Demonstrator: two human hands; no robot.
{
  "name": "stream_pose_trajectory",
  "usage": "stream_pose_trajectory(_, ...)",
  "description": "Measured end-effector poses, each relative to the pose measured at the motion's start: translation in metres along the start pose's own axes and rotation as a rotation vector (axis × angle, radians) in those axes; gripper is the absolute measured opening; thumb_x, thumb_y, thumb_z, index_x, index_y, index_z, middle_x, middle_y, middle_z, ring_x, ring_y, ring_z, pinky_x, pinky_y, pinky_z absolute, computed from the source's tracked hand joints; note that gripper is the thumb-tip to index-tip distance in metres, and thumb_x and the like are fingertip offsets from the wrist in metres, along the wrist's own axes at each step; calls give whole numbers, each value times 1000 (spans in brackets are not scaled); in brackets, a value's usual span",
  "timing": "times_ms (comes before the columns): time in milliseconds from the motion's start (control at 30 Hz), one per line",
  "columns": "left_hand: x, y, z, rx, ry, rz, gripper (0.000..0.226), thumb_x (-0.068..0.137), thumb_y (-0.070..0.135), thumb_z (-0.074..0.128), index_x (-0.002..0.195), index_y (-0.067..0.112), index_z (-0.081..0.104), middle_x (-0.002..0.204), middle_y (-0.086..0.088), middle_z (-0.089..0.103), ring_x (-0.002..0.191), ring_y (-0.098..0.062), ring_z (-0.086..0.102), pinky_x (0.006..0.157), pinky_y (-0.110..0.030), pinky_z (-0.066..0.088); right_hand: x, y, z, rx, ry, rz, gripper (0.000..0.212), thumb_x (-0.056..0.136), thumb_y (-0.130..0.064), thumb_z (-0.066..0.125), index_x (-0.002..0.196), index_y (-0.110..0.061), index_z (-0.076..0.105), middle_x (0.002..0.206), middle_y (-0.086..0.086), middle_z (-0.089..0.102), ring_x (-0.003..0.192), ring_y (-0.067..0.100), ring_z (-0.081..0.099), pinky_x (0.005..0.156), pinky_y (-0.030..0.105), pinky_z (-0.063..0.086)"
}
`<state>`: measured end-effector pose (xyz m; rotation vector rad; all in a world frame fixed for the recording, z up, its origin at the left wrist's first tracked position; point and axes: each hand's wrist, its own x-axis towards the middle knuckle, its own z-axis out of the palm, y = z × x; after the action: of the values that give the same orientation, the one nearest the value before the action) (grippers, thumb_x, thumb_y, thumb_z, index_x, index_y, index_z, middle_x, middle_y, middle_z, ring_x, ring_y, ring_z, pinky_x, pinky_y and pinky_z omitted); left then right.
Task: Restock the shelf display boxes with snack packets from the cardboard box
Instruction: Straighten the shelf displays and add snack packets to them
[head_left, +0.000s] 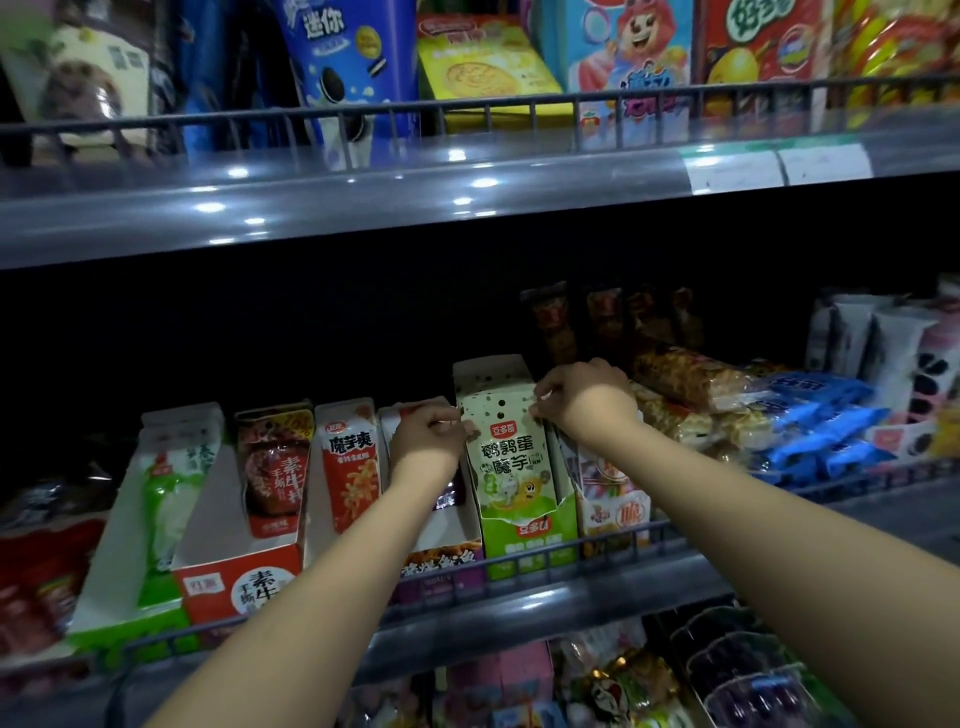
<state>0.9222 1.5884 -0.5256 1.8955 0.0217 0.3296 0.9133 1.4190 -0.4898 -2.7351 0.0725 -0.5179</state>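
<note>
both hands, left (426, 428) and right (582, 397), pinch the pale green snack packets (506, 452), which should slide squarely down into the green cardboard display box (530, 540).

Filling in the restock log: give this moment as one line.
left hand: pinches green packets | right hand: pinches same packets | packets: upright in green display box | shelf: middle

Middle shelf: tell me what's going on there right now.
A person is restocking snack display boxes. Both hands are at the top of the pale green snack packets standing in the green display box: the left hand pinches the left edge, the right hand the right. The red display box alongside holds only a few packets. The cardboard supply box is out of view.
</note>
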Motion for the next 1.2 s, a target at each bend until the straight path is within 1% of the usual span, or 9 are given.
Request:
stream_pose_trajectory(100, -20, 3, -8, -56, 8, 31, 11, 93, 14, 55, 95, 17, 65, 100, -2, 65, 84, -18, 58, 68, -24, 48, -14, 4, 1, 87, 129, -80, 26, 86, -42, 60, 108, -31, 66, 109, -5, 64, 118, 21, 40, 97, 34, 31)
stream_pose_trajectory(200, -45, 5, -16, -78, 11, 94, 14, 92, 14, 53, 90, 23, 65, 93, 5, 65, 86, -19, 63, 75, -33, 52, -35, 4, 2, 234, 219, -123, 23, 81, -45, 65, 101, -33, 69, 100, -7, 66, 111, 21, 45, 93, 37, 41)
stream_pose_trajectory(300, -78, 5, -26, -7, -3, 204, 12, 93, 20, 54, 103, 20, 63, 91, 15, 59, 80, 5, 54, 64, -7, 43, -68, -1, -1, 310, 247, -191, 21, 82, -39, 66, 100, -28, 71, 91, -12, 65, 102, 14, 48, 87, 35, 44)
stream_pose_trajectory(433, -125, -5, -40, -40, -25, 253, 14, 94, 21, 55, 103, 24, 65, 98, 14, 62, 80, 5, 57, 63, -2, 42, -122, -10, 8, 535, 151, -190, 14, 84, -29, 68, 96, -24, 71, 82, -16, 63, 82, 4, 57, 72, 19, 45)
stream_pose_trajectory(600, -180, -46, -43, -78, -58, 172, 13, 93, 23, 56, 102, 22, 65, 94, 9, 65, 84, -4, 59, 67, -8, 45, -189, -10, 50, 718, 20, -79, 11, 83, -25, 69, 94, -20, 71, 83, -10, 68, 76, 3, 60, 69, 13, 47)
stream_pose_trajectory(800, -230, -127, -30, -115, -71, -22, 12, 93, 18, 57, 102, 19, 66, 91, 14, 64, 79, 4, 58, 63, -5, 45, -261, 4, 127, 792, -128, 75, 6, 82, -18, 70, 84, -24, 68, 70, -7, 66, 63, 2, 58, 62, 12, 46)
stream_pose_trajectory(933, -253, -183, -18, -126, -80, -157, 10, 93, 15, 57, 95, 22, 64, 91, 10, 65, 84, -6, 61, 68, -8, 46, -304, 21, 182, 814, -206, 223, 4, 84, -19, 68, 87, -23, 68, 73, -9, 64, 67, 0, 57, 60, 6, 42)
stream_pose_trajectory(1067, -270, -238, -9, -106, -116, -358, 9, 94, 20, 55, 92, 26, 62, 94, 4, 65, 89, -15, 63, 75, -21, 49, -342, 38, 237, 847, -299, 390, 4, 84, -19, 68, 88, -20, 68, 77, -8, 64, 73, -1, 58, 65, 9, 44)
stream_pose_trajectory(1200, -288, -292, -2, -85, -142, -531, 9, 94, 19, 55, 92, 22, 63, 95, 0, 66, 88, -15, 63, 68, -17, 47, -372, 56, 284, 838, -394, 506, 4, 84, -15, 69, 87, -17, 67, 76, -8, 65, 74, 4, 60, 68, 13, 46)
